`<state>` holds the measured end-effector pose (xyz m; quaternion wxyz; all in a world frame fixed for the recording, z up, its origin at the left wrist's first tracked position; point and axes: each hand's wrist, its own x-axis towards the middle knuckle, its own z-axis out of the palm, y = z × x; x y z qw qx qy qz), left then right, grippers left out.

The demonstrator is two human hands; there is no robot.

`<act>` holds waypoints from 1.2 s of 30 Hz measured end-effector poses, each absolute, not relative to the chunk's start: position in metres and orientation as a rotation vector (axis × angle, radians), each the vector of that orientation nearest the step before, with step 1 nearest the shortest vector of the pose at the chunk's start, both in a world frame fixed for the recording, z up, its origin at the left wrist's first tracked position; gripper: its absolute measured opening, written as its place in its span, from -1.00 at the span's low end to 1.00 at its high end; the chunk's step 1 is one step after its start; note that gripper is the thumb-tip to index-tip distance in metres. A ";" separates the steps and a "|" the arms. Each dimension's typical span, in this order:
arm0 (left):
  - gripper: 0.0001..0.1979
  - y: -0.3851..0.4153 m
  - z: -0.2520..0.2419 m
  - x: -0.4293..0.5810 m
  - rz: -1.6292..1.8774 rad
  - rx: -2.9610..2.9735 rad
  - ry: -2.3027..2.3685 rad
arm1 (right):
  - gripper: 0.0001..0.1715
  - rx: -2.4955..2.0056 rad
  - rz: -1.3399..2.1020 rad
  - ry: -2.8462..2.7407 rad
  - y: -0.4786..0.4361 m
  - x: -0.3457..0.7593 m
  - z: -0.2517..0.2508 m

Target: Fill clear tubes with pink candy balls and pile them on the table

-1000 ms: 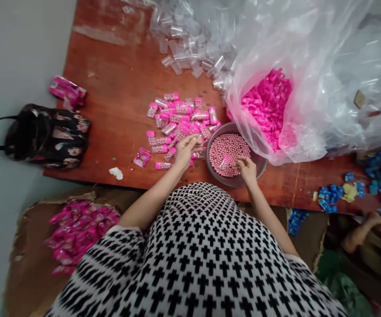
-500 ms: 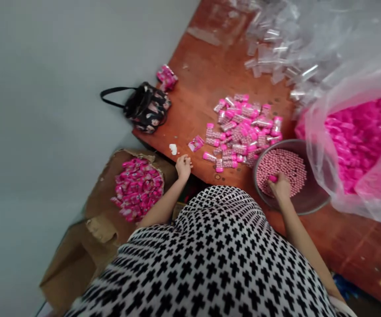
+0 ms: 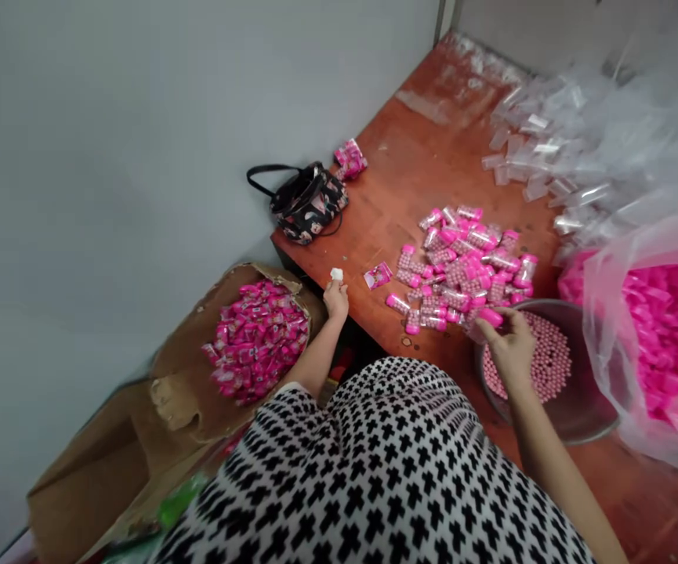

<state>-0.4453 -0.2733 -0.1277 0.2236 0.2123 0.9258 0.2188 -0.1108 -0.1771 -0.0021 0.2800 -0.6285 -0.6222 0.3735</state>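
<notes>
My right hand (image 3: 513,351) is closed around a small clear bottle with a pink cap (image 3: 490,317), tilted over the left rim of a grey bowl (image 3: 600,407). Pink beads (image 3: 550,356) lie in the bowl, partly hidden by my hand. My left hand (image 3: 335,299) is at the table's near edge, fingers curled together against a small white piece (image 3: 337,273). To its right lies a flat pink packet (image 3: 378,275). A heap of pink-capped bottles (image 3: 462,266) with beads inside spreads between my hands.
Clear empty bottles (image 3: 550,157) are heaped at the back right. A plastic bag of pink caps (image 3: 676,337) stands right of the bowl. Pink packets (image 3: 262,341) fill a brown sack (image 3: 191,329) below left. A black floral handbag (image 3: 309,204) sits by the wall.
My right hand has lifted the bottle from the beads to the bowl's left rim, beside the heap. My left hand has moved left to the white piece. The view has shifted and turned.
</notes>
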 end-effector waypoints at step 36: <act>-0.69 -0.017 -0.082 -0.579 -0.088 1.443 2.490 | -0.56 -1.786 1.396 -1.723 -0.197 -0.132 -0.036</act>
